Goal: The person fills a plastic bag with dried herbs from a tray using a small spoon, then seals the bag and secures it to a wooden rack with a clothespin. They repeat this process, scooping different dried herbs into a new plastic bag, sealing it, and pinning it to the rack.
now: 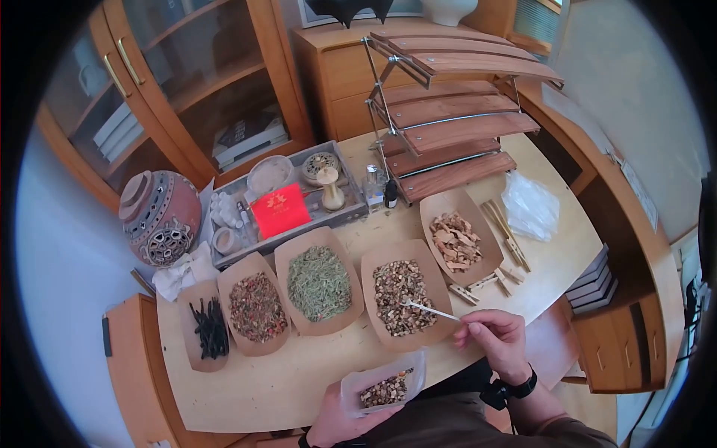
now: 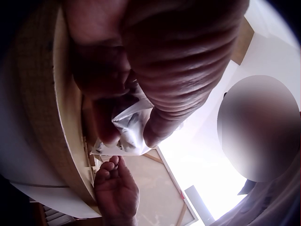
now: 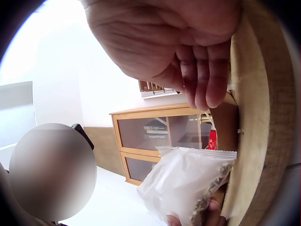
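Note:
In the head view my left hand (image 1: 337,420) grips a small translucent plastic bag (image 1: 418,373) whose mouth gapes, with chopped dried herbs (image 1: 385,391) inside. My right hand (image 1: 496,342) pinches the end of a thin white stirring spoon (image 1: 437,311). The spoon's tip lies among brown and pale chopped herbs (image 1: 399,287) in a kraft paper tray (image 1: 433,270). The right wrist view shows the bag (image 3: 183,176) bulging below the right hand (image 3: 188,52). In the left wrist view, thumb and fingers of the left hand (image 2: 174,70) clasp the bag (image 2: 131,127).
Nearby paper trays hold green herbs (image 1: 319,284), a reddish mix (image 1: 258,308), dark strips (image 1: 210,328) and wood chips (image 1: 455,243). Wooden tongs (image 1: 508,235) and a clear plastic bag (image 1: 530,205) lie right. Behind stand a grey tray (image 1: 347,218), slatted rack (image 1: 455,119) and pierced pot (image 1: 160,216).

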